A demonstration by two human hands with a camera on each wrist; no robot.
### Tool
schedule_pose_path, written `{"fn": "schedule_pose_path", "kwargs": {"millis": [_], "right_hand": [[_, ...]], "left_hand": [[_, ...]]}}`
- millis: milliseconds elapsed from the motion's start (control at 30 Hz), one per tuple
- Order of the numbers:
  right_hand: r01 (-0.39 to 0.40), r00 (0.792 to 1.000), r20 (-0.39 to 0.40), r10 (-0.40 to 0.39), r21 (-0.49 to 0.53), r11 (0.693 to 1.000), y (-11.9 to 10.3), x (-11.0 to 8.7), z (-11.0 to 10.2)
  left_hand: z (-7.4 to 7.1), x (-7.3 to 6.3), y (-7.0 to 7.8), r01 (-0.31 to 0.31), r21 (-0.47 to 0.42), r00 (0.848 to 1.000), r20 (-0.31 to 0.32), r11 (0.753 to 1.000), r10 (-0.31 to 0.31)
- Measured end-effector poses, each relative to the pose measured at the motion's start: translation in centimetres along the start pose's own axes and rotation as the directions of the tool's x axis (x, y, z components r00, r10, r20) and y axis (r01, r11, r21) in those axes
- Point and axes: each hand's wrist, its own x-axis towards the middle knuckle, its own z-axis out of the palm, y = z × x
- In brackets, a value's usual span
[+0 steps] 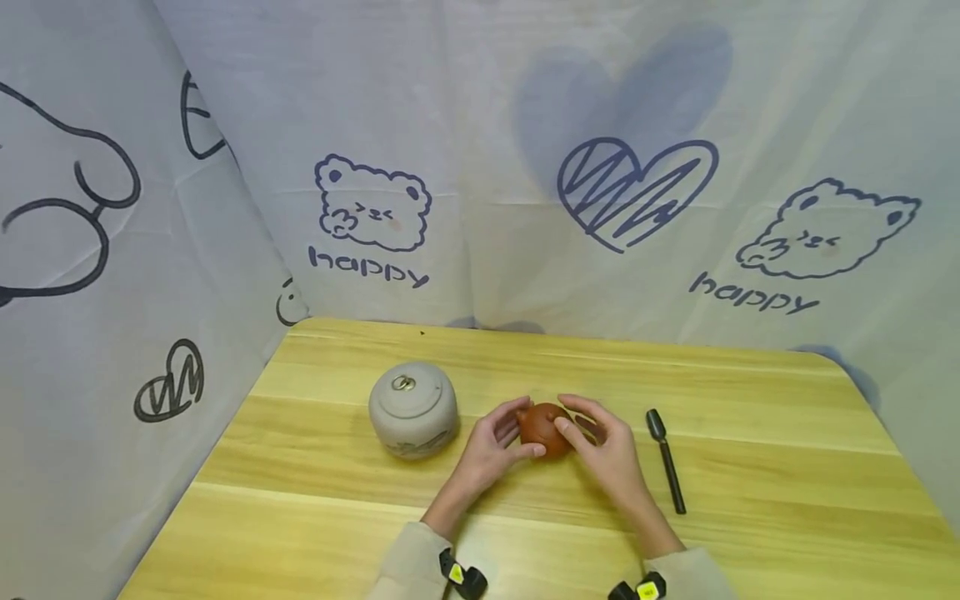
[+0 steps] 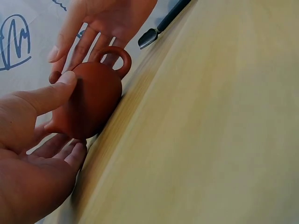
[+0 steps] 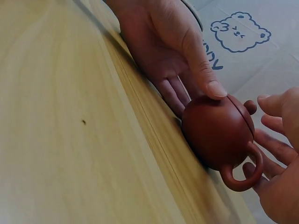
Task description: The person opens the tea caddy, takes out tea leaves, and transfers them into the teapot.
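Observation:
A small reddish-brown clay teapot [image 1: 543,433] rests on the wooden table between the two hands. My left hand [image 1: 486,454] holds it at the spout side, thumb pressed on the body and fingers round the far side. In the left wrist view, the spout [image 2: 50,128] points into that hand. My right hand [image 1: 613,457] is at the handle side, its fingers spread loosely beside the looped handle [image 3: 255,171]. The right thumb lies close to the lid's round knob [image 3: 251,107], with a small gap visible in the right wrist view. The lid sits on the pot.
A grey lidded jar [image 1: 412,417] with a ring on top stands left of the hands. Right of them lies a black scoop [image 1: 667,467]. White cloth [image 1: 495,275] with drawings hangs behind the table [image 1: 315,500] and along its left side.

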Motion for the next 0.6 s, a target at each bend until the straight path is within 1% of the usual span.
{"fn": "schedule_pose_path", "kwargs": {"millis": [167,367,467,600], "right_hand": [[-0.01,1.0,0.029,0.009,0.02,1.0,0.1,0.1,0.5],[-0.011,1.0,0.027,0.013,-0.06,0.998,0.0,0.0,0.9],[-0.007,0.999,0.031,0.01,-0.083,0.997,-1.0,-0.1,1.1],[-0.004,0.999,0.035,0.007,-0.075,0.997,-2.7,-0.1,1.2]], "left_hand": [[0.0,-0.1,-0.2,0.01,0.007,1.0,-0.012,1.0,-0.01],[0.0,-0.1,-0.2,0.019,0.014,1.0,-0.022,1.0,-0.019],[-0.1,-0.1,-0.2,0.021,0.003,1.0,-0.02,1.0,-0.021],[-0.1,0.0,-0.3,0.02,0.0,0.999,-0.025,1.0,-0.02]]}}
